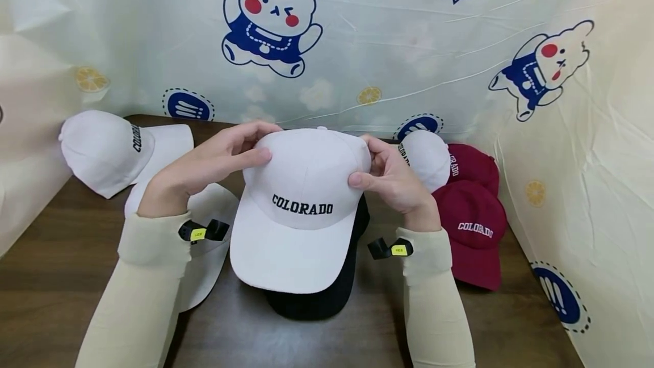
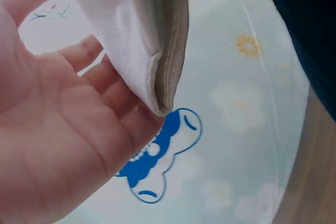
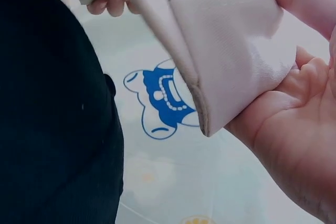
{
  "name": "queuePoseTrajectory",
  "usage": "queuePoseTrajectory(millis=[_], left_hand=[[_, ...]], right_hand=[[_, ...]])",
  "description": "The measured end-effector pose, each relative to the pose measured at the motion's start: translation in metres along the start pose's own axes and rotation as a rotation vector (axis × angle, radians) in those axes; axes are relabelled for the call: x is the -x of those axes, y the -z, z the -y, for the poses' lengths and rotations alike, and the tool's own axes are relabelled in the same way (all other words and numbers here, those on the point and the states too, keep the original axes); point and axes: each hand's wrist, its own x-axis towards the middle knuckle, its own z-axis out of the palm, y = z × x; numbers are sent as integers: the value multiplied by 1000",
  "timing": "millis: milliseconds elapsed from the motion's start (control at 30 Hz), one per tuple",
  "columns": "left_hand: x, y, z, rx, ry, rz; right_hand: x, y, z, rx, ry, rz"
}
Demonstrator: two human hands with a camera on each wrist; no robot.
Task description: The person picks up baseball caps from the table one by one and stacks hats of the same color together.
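Left hand (image 1: pixel 217 155) and right hand (image 1: pixel 393 180) pinched white fabric baseball cap (image 1: pixel 305 163) by opposite sides, frame centre, over black fabric cap (image 1: pixel 313 304); light, even grip seemed best against denting.

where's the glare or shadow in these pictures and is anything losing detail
Head view: soft sheen on the wooden table, while the COLORADO lettering on the held white baseball cap reads clearly; left wrist view: the black baseball cap sinks into near-featureless dark; right wrist view: soft shadow on the white fabric.
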Motion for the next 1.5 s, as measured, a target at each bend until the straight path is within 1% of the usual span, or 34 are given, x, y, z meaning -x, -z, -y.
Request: queuePoseTrajectory(millis=[100, 233, 300, 467, 567, 633, 733, 800, 967, 1067, 1200, 1333, 1400, 1500], left_hand=[[9, 4, -5, 29, -4, 27], [19, 12, -9, 34, 10, 54], [24, 16, -9, 32, 5, 65], [32, 26, -8, -5, -48, 76], [37, 32, -6, -23, -79, 69], [40, 35, -5, -29, -87, 57], [44, 40, -2, -48, -92, 46], [49, 44, 1, -69, -82, 39], [64, 55, 6, -107, -16, 17], [71, 62, 10, -129, -6, 18], [76, 71, 17, -168, -64, 51], [82, 81, 25, -189, -95, 89], [85, 85, 29, -206, -91, 107], [91, 90, 33, -241, -37, 131]], right_hand=[[-1, -5, 3, 20, -21, 14], [-2, -13, 7, 43, -55, 41], [-3, -17, 7, 45, -69, 47], [-5, -27, 7, 25, -89, 31], [-7, -34, 6, 24, -95, 16], [-8, -38, 5, 20, -98, 10], [-11, -45, 5, 17, -94, 11], [-12, -50, 4, 16, -94, 16], [-17, -64, 2, 37, -102, 35], [-20, -71, -1, 47, -107, 44], [-23, -82, -6, 45, -114, 49], [-25, -92, -11, 64, -127, 54], [-26, -97, -14, 88, -129, 61], [-26, -103, -17, 133, -123, 77]])
